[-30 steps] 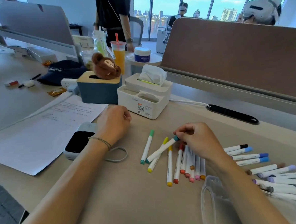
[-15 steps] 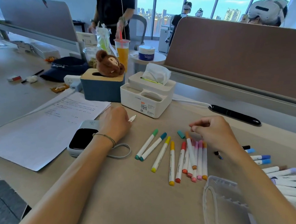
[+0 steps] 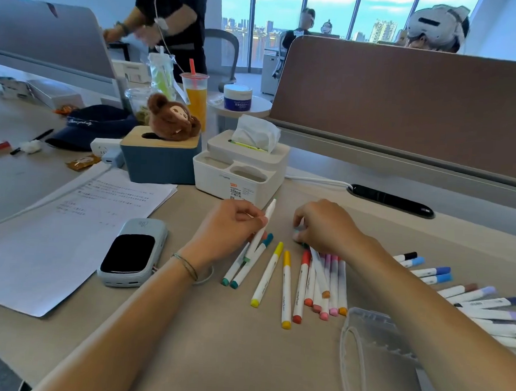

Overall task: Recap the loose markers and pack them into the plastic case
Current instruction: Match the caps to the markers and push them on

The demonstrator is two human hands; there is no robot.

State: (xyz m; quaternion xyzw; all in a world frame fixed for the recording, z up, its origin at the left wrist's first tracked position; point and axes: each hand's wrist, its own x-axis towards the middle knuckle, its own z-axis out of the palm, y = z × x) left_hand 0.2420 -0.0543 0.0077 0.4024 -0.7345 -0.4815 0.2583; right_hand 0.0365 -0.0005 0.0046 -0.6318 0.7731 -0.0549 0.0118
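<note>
Left hand [image 3: 231, 224] pinches a marker [image 3: 262, 228] mid-barrel, tip up over the desk [image 3: 212, 357] — light, stiff, slick plastic. Right hand [image 3: 324, 225] curls onto what looks like a loose cap [image 3: 296, 234] — grip unclear. Case [image 3: 374, 357] waits nearby.

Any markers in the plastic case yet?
No: the clear plastic case lies near the front edge with nothing inside it, while the markers lie loose on the desk.
</note>
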